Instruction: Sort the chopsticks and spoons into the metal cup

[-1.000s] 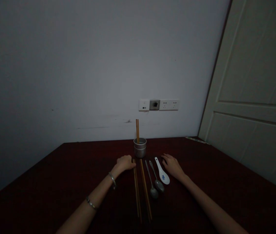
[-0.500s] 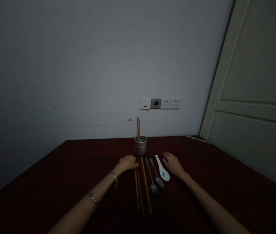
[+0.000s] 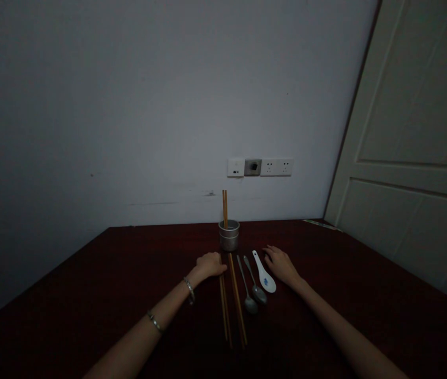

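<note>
My left hand (image 3: 209, 265) is closed on the far ends of the left pair of wooden chopsticks (image 3: 225, 310), which lie on the dark red table. Just right of it lies a second pair of chopsticks (image 3: 237, 300). Two metal spoons follow, a long-handled one (image 3: 250, 305) and a shorter one (image 3: 259, 295). A white soup spoon (image 3: 266, 280) with a blue mark comes after them. To its right my right hand (image 3: 281, 265) rests on the table, fingers apart, holding nothing. Behind the row stands a metal cup (image 3: 229, 239) with upright chopsticks (image 3: 225, 208) in it.
The table (image 3: 160, 242) meets a pale wall (image 3: 148, 116) at its back edge. Wall sockets (image 3: 277, 167) sit above the cup. A panelled door (image 3: 408, 158) rises on the right, and a thin strip (image 3: 321, 225) lies at the table's back right edge.
My left hand has shifted slightly right, and the near ends of the left chopsticks have drawn closer together. My right hand stays in place beside the white soup spoon.
</note>
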{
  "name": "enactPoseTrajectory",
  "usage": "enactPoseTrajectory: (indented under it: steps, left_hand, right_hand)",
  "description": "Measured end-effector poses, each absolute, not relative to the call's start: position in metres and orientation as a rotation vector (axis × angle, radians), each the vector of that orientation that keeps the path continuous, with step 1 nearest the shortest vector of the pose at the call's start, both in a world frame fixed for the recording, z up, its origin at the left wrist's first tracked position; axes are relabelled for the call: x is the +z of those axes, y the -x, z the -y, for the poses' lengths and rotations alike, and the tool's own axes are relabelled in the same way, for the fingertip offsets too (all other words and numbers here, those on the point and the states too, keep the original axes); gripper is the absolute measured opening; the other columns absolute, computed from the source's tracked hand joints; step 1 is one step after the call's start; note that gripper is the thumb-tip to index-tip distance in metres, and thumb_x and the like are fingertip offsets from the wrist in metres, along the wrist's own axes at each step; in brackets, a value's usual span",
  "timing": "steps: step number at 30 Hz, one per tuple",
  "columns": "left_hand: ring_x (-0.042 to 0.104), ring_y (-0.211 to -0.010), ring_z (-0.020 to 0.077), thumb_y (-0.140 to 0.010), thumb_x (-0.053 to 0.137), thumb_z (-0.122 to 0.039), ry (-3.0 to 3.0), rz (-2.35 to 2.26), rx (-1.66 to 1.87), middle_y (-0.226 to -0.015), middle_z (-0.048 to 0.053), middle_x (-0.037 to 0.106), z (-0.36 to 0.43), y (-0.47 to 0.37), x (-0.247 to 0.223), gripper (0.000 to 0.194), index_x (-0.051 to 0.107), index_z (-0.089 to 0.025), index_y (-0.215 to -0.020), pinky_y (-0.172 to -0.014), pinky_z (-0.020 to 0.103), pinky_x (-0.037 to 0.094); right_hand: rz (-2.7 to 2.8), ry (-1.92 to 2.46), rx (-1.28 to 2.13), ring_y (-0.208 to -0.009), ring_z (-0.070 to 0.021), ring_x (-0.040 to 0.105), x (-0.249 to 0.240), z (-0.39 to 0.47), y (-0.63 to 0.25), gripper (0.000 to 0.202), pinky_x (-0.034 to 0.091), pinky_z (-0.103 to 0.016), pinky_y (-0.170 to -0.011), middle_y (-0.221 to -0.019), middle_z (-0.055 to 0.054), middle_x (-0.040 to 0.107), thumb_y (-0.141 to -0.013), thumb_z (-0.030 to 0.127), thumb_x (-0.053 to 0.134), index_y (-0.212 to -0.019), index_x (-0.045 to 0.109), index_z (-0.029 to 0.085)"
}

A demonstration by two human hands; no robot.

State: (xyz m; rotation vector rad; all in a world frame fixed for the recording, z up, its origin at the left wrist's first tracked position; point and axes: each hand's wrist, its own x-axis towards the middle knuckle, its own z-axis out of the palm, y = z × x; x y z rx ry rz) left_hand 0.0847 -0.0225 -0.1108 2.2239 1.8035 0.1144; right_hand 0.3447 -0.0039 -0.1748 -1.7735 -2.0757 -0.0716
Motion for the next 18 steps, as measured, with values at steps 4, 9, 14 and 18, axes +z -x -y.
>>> enactPoseTrajectory:
  steps: [4, 9, 14, 18]
  left_hand:
    - [0.062, -0.090, 0.0310, -0.072, 0.049, -0.037, -2.254, -1.863, 0.101, -0.097, 0.016, 0.066, 0.0263, -0.0882, -0.1124, 0.033, 0.064, -0.015, -0.093, -0.071, 0.038, 0.049]
    - [0.063, -0.090, 0.0285, -0.072, 0.049, -0.034, -2.313, -1.908, 0.133, -0.097, 0.015, 0.066, 0.0286, -0.0929, -0.1174, 0.032, 0.065, -0.015, -0.093, -0.071, 0.035, 0.050]
    - [0.064, -0.087, 0.0259, -0.071, 0.050, -0.034, -2.310, -1.943, 0.178, -0.094, 0.012, 0.067, 0.0295, -0.0939, -0.1201, 0.029, 0.065, -0.016, -0.089, -0.068, 0.030, 0.050]
    - [0.064, -0.085, 0.0253, -0.069, 0.052, -0.034, -2.290, -1.926, 0.178, -0.093, 0.012, 0.068, 0.0304, -0.0936, -0.1181, 0.028, 0.066, -0.017, -0.087, -0.067, 0.029, 0.050]
  right_hand:
    - [2.078, 1.768, -0.079, -0.120, -0.0221, 0.043, -0.1754, 0.0034, -0.3450, 0.041, 0.031, -0.035, -0.100, -0.128, -0.012, 0.050, -0.083, 0.023, 0.036, -0.117, 0.057, 0.013]
    - [2.080, 1.759, -0.074, -0.120, -0.0216, 0.043, -0.1738, 0.0047, -0.3444, 0.041, 0.031, -0.034, -0.099, -0.128, -0.013, 0.050, -0.083, 0.022, 0.036, -0.117, 0.057, 0.013]
    - [2.068, 1.762, -0.079, -0.119, -0.0220, 0.044, -0.1733, 0.0059, -0.3438, 0.041, 0.031, -0.035, -0.099, -0.127, -0.013, 0.050, -0.083, 0.023, 0.036, -0.117, 0.057, 0.013]
    - [2.070, 1.751, -0.081, -0.119, -0.0224, 0.044, -0.1743, 0.0057, -0.3441, 0.041, 0.031, -0.035, -0.099, -0.127, -0.013, 0.051, -0.083, 0.023, 0.037, -0.117, 0.057, 0.013]
